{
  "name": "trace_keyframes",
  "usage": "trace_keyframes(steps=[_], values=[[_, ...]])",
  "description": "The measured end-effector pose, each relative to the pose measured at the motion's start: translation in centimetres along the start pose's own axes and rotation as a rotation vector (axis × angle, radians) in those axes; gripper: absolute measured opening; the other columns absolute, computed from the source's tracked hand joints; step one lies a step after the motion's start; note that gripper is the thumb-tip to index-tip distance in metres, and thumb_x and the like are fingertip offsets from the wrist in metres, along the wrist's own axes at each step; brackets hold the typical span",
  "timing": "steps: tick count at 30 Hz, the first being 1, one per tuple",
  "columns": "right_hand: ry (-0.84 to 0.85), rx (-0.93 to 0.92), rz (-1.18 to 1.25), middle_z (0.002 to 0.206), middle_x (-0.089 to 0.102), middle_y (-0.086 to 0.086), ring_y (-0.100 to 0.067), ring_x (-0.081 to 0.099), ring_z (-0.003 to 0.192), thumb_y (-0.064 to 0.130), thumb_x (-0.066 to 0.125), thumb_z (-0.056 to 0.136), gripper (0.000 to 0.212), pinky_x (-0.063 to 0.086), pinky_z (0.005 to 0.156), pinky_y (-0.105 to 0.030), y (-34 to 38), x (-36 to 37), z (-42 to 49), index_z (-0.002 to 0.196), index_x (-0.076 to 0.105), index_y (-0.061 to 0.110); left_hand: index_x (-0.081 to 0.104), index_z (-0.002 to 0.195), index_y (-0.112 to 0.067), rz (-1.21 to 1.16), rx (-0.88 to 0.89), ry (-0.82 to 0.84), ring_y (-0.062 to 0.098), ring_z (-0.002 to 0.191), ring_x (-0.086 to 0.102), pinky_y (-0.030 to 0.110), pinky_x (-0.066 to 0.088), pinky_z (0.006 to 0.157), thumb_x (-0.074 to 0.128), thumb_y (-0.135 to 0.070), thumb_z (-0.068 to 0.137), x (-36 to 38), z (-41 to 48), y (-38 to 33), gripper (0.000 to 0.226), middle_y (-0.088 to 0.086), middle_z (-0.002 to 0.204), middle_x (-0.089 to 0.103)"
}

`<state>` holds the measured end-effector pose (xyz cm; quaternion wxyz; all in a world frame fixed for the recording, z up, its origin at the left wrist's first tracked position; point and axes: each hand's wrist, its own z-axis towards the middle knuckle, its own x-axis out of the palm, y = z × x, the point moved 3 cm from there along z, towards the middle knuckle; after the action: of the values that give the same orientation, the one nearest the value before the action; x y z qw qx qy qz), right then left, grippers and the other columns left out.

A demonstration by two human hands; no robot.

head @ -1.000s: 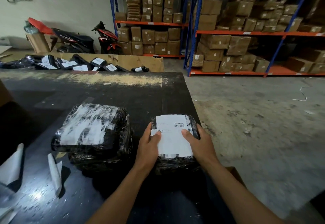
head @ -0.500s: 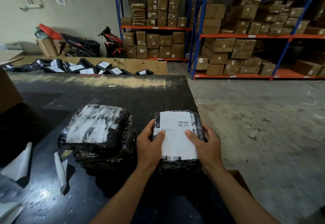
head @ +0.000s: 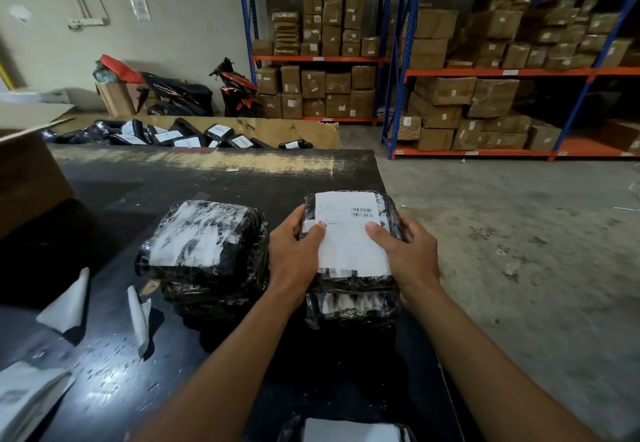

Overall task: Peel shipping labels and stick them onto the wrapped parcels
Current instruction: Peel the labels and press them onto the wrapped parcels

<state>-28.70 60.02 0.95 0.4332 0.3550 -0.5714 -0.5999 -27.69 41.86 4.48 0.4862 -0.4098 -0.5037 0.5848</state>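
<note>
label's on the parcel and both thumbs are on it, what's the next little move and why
Probably slide both thumbs toward the near edge of the label, pressing it flat. The left hand and right hand grip the parcel by its sides, with the thumbs resting only mid-label, so the near half looks unpressed.

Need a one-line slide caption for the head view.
Left hand and right hand grip a black wrapped parcel, thumbs pressing its white shipping label; another wrapped parcel beside it.
</note>
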Motion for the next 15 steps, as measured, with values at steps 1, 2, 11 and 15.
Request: trace_keyframes(steps=[1,2,11,15], values=[[0.007,0.001,-0.003,0.102,0.075,0.003,-0.019,0.074,0.089,0.039,0.085,0.061,0.062,0.061,0.079,-0.044,0.2,0.0,-0.4,0.118,0.067,0.021,0.05,0.14,-0.01,0.006,-0.011,-0.004,0.003,0.079,0.069,0.029,0.059,0.072,0.059,-0.002,0.093,-0.2,-0.3,-0.2,0.049,-0.015,0.098,0.067],[0.015,0.001,-0.002,0.1,0.076,0.002,-0.019,0.074,0.088,0.035,0.085,0.065,0.053,0.061,0.078,-0.045,0.3,0.0,-0.8,0.114,0.068,0.021,0.049,0.141,-0.01,0.008,-0.021,-0.01,0.006,0.083,0.069,0.03,0.059,0.074,0.059,-0.002,0.093,-0.5,-0.8,-0.4,0.05,-0.011,0.102,0.068],[-0.036,0.006,-0.066,0.106,0.073,0.003,-0.016,0.073,0.089,0.044,0.086,0.058,0.072,0.062,0.078,-0.039,2.1,-1.4,-8.1,0.122,0.065,0.02,0.048,0.141,-0.011,-0.017,-0.039,0.006,0.014,0.087,0.07,0.037,0.06,0.08,0.059,-0.005,0.093,-3.4,-7.6,-2.2,0.049,-0.005,0.107,0.069],[-0.081,0.014,-0.099,0.111,0.071,0.0,-0.016,0.072,0.09,0.041,0.088,0.062,0.073,0.062,0.079,-0.038,2.8,-2.7,-13.3,0.126,0.061,0.018,0.053,0.135,-0.014,-0.043,-0.048,0.036,0.015,0.086,0.071,0.039,0.06,0.08,0.059,-0.005,0.093,-5.1,-12.1,-2.6,0.044,-0.011,0.097,0.068]])
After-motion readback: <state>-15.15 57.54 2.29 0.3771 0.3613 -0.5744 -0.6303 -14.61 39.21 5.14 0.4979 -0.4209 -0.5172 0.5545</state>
